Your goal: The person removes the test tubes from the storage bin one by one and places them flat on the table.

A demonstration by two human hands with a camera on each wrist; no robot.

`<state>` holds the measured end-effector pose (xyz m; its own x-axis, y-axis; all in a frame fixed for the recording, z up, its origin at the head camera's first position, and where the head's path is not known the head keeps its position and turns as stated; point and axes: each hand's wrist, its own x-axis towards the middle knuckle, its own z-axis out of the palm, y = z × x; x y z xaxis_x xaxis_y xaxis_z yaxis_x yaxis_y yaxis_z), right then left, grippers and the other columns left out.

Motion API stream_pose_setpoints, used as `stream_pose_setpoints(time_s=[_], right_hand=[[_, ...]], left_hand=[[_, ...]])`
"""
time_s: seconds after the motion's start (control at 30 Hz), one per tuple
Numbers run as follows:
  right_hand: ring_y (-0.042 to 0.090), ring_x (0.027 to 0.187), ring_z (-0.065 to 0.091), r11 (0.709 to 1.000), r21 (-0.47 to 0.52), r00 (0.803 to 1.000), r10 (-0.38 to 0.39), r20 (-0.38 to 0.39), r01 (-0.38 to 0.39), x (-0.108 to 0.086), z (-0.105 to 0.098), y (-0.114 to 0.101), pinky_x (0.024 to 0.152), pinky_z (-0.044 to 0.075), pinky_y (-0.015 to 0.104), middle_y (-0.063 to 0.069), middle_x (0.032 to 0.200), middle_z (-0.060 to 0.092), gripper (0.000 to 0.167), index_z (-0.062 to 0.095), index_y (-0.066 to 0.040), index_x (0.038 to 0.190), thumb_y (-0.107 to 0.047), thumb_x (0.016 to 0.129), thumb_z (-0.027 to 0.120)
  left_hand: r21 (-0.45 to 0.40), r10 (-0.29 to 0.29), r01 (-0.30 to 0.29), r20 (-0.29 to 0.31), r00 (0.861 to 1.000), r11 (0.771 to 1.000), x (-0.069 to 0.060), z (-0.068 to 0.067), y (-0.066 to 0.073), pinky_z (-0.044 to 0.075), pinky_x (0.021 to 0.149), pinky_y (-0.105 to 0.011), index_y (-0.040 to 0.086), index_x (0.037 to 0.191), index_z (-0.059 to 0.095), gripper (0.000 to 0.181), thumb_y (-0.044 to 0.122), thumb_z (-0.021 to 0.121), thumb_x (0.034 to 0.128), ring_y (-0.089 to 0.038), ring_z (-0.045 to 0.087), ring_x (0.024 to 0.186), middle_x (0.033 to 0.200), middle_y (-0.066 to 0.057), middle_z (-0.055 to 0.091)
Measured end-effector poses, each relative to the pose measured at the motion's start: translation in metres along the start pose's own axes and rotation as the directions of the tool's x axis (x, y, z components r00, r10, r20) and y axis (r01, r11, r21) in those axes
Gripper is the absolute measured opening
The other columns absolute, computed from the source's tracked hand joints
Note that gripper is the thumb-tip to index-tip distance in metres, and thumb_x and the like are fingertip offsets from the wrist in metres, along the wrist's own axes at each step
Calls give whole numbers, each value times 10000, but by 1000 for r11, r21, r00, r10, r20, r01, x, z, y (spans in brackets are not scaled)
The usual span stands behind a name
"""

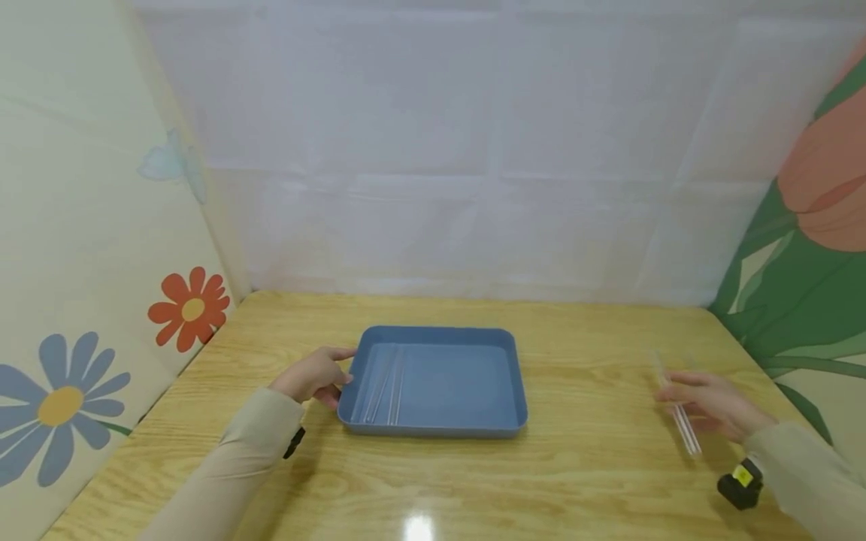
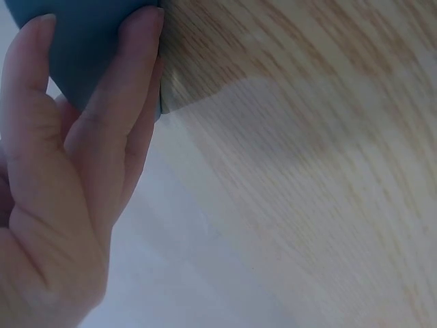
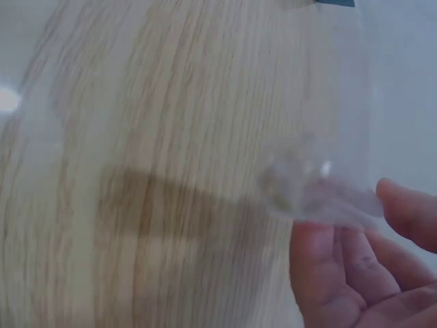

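A blue tray [image 1: 453,383] lies on the wooden table, with several clear sticks [image 1: 395,391] in its left part. My left hand [image 1: 316,376] is at the tray's left side; in the left wrist view, the fingers of this hand [image 2: 82,130] touch the blue wall [image 2: 82,48]. Far to the right of the tray, my right hand [image 1: 710,402] pinches clear sticks [image 1: 686,430] between thumb and fingers. The right wrist view shows their blurred ends [image 3: 293,178] beside the fingers of that hand [image 3: 369,266]; how many it holds I cannot tell.
The wooden table [image 1: 582,481] runs back to a white cloth wall [image 1: 433,165]. A flower-patterned cloth [image 1: 68,225] stands on the left and another [image 1: 819,263] on the right. A dark device [image 1: 740,485] sits at the right wrist.
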<state>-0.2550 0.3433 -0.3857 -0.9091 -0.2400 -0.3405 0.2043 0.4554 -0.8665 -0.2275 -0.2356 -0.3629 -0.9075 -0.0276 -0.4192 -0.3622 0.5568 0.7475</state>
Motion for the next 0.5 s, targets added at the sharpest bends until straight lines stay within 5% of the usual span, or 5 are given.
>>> stream_pose_setpoints(time_s=[0.5], right_hand=[[127, 737, 656, 1000, 7, 990, -19, -137, 20, 0, -6, 15, 665, 546, 365, 21, 867, 714, 607, 234, 208, 1396, -75, 962, 550]], left_hand=[[7, 16, -16, 11, 1000, 1000, 0, 2, -2, 545, 491, -289, -16, 1504, 292, 603, -70, 525, 950, -214, 650, 602, 1119, -292, 608]])
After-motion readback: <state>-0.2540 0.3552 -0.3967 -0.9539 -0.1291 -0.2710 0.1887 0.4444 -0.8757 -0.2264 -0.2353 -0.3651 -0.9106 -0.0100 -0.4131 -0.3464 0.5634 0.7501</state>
